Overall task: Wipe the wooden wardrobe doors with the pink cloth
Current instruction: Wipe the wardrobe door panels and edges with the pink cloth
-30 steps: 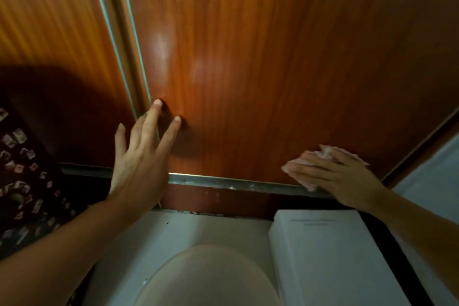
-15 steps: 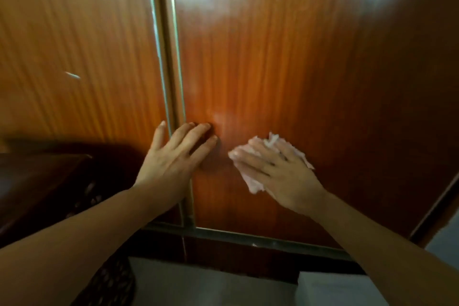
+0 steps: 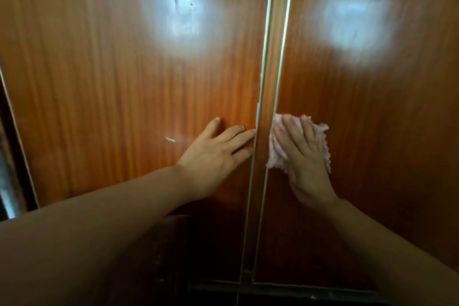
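The right hand (image 3: 304, 156) presses the pink cloth (image 3: 298, 143) flat to the right door (image 3: 372, 107), just beside the middle strip (image 3: 269, 97), fingers straight to spread pressure. The left hand (image 3: 216, 154) lies flat on the left door (image 3: 99, 82), likely bracing it against the rubbing.

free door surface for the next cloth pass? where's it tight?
Bare wood on the right door above and right of the pink cloth under the right hand. Tight at the centre strip, with the left hand flat on the left door.
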`<state>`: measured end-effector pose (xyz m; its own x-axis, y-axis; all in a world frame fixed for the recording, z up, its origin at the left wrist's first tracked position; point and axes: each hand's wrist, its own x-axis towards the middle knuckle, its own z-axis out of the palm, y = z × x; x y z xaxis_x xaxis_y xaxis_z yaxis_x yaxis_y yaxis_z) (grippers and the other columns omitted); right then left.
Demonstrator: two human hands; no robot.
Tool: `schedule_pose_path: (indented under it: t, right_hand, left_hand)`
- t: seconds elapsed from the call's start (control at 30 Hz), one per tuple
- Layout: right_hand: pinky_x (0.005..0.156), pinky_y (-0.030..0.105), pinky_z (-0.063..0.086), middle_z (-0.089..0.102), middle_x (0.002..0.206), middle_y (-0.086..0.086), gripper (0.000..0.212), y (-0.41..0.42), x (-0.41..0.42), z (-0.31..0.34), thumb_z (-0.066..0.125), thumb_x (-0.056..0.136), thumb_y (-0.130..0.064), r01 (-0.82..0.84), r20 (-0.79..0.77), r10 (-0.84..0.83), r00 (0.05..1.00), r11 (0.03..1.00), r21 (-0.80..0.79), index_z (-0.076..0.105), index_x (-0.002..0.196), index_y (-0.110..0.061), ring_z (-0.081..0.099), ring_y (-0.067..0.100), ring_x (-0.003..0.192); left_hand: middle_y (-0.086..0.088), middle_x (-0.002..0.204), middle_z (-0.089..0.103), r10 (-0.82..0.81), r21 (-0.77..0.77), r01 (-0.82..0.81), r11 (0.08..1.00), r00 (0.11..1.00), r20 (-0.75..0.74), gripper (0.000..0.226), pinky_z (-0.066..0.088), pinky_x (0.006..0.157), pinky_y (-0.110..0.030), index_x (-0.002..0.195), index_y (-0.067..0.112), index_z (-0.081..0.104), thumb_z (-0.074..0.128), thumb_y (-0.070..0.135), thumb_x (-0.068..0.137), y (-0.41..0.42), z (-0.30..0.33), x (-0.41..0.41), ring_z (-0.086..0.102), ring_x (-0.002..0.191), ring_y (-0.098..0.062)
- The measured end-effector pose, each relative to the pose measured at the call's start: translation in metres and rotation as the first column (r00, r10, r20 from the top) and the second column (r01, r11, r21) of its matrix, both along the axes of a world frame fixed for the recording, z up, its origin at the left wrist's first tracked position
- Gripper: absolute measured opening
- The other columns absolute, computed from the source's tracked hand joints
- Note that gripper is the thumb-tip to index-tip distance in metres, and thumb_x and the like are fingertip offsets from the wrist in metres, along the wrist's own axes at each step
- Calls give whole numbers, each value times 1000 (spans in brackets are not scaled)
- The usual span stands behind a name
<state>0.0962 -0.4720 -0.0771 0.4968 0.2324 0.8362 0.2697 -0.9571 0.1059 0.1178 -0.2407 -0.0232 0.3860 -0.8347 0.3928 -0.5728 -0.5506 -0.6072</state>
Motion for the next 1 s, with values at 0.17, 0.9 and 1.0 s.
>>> schedule_pose_path:
  t: [0.17,0.9,1.0]
  right_hand:
    - [119,53,1,10,160,5,56,66,4,27,22,102,-43,-95,33,90,995,951,294,25,150,-13,-4,23,149]
    - [120,45,0,16,157,18,56,105,47,63,29,101,-40,95,216,-109,970,993,73,29,148,-9,3,30,147]
    - [119,47,3,20,154,18,51,98,62,60,35,100,-32,88,312,-89,946,996,17,27,146,-13,7,29,146]
  left_hand:
    - [-2,157,-5,-50,-83,48,995,999,-14,73,-8,109,-52,146,25,14,53,24,85,39,14,22,-2,143,-24]
    - [-6,156,8,103,-218,-85,972,992,71,136,9,105,-60,147,25,16,87,52,35,134,13,71,13,140,-30]
    - [-7,156,11,140,-228,-117,967,986,88,137,9,104,-61,147,25,16,88,49,33,133,9,73,14,140,-30]
